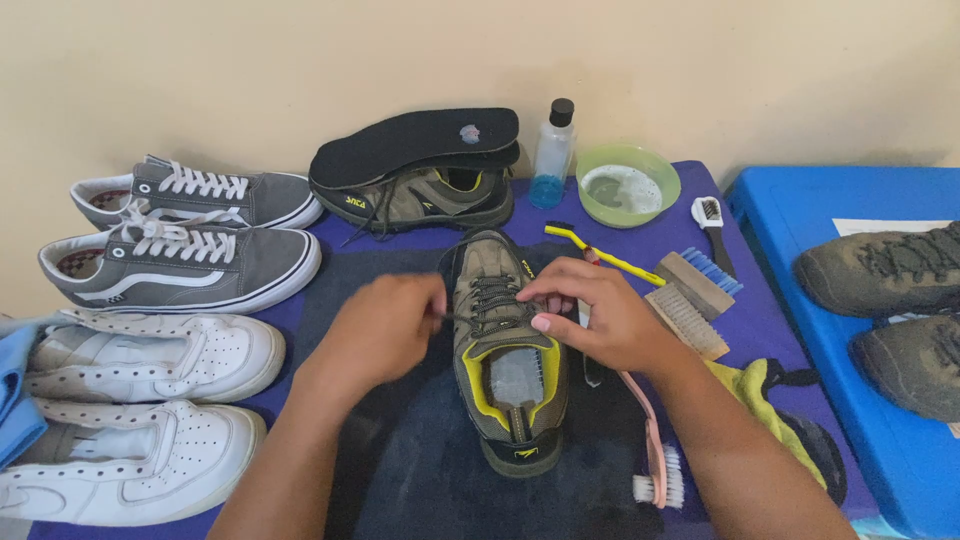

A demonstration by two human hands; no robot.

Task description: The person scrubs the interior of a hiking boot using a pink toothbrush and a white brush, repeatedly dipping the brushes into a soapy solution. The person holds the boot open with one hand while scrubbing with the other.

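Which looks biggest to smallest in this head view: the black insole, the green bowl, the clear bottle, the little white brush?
1. Black insole, by far the longest.
2. Green bowl.
3. Clear bottle, taller than the bowl but much narrower.
4. White brush.
All four sit in the back row, so nearness hardly skews this.

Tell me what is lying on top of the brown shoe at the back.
A black insole rests across the back shoe, with a second dark one beneath it. They cover most of the opening, so its inside is hidden.
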